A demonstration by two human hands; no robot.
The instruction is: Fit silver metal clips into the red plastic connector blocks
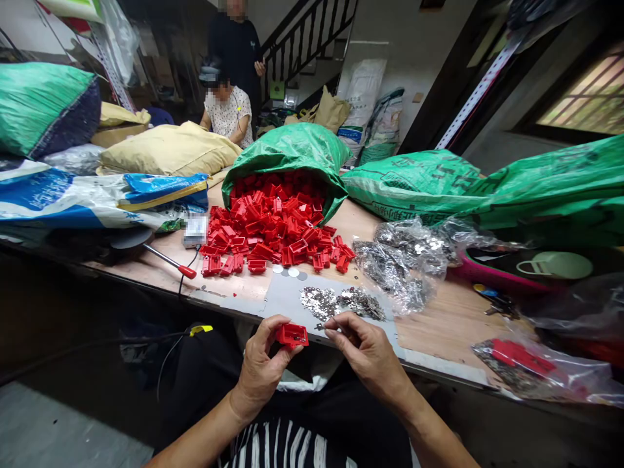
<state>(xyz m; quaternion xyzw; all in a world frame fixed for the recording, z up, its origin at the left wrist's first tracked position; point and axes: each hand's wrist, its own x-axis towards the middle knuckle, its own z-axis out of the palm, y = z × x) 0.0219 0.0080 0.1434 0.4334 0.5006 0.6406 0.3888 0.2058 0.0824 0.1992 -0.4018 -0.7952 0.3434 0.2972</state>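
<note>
My left hand (pixel 260 364) pinches a small red plastic housing (pixel 292 335) just in front of the table edge. Close to its right, my right hand (pixel 363 348) pinches a tiny silvery metal piece (pixel 322 327) pointed toward the housing. Right beyond my hands lies a small heap of the same shiny metal pieces (pixel 341 301) on a grey sheet (pixel 287 292). Farther back, a big pile of red housings (pixel 273 227) spills out of an open green sack (pixel 292 153).
A clear bag of metal pieces (pixel 407 260) sits at the right. Green sacks (pixel 487 185) and other sacks (pixel 97 195) line the wooden table (pixel 439 318). A red-handled tool (pixel 168 260) lies left. One person sits and another stands (pixel 234 45) at the back.
</note>
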